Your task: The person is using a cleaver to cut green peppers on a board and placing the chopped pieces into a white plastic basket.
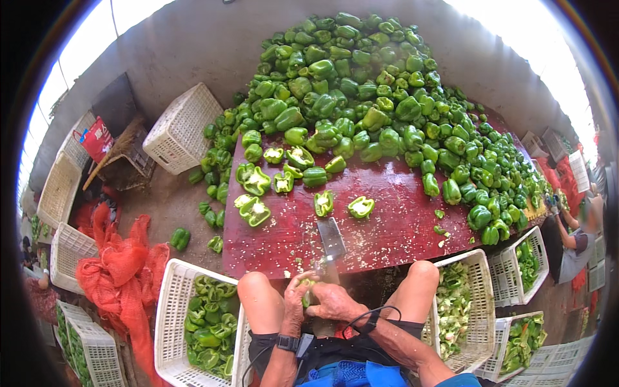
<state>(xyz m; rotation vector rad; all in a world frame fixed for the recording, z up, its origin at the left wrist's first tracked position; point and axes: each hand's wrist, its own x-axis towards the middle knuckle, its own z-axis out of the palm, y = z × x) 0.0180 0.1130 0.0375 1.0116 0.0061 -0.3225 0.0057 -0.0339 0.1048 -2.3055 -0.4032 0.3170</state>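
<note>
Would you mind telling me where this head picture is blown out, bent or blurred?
Head view: daylight blows out both upper corners; the dark red wet table has edges that bow with the fisheye; the steel cleaver blade above the right hand looks slightly smeared.

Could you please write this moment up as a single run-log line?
left hand: holds green pepper | right hand: grips cleaver, blade over red table | crates of cut peppers each side
</note>
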